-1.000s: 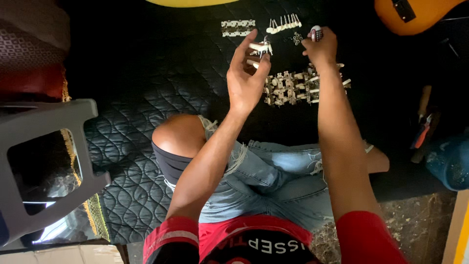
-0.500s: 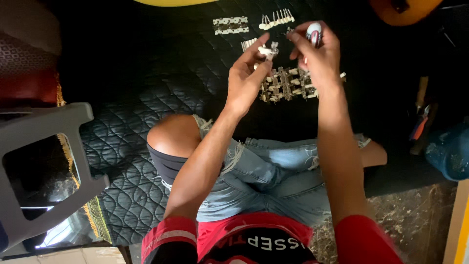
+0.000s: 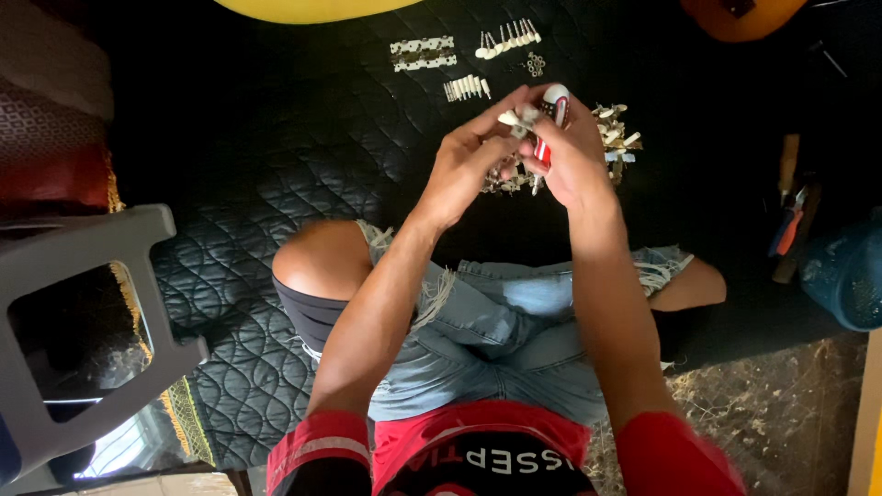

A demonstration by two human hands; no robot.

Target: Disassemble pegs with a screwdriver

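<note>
I sit cross-legged on a black quilted mat (image 3: 276,174). My left hand (image 3: 464,165) pinches a small metal tuning peg with a cream knob (image 3: 511,118). My right hand (image 3: 570,156) grips a screwdriver with a red, white and dark handle (image 3: 554,103), held against the peg. Both hands meet above a pile of similar metal pegs (image 3: 614,133) lying on the mat.
Two metal plates (image 3: 421,53), a row of cream-knobbed pegs (image 3: 507,39), a row of small pins (image 3: 466,88) and tiny washers (image 3: 534,63) lie farther out. A grey plastic stool (image 3: 83,321) stands at left. Pliers (image 3: 788,225) and a blue container (image 3: 850,276) are at right.
Both hands drew closer together and nearer to me, now joined over the peg pile. The view shifted so the parts on the mat sit higher in frame.
</note>
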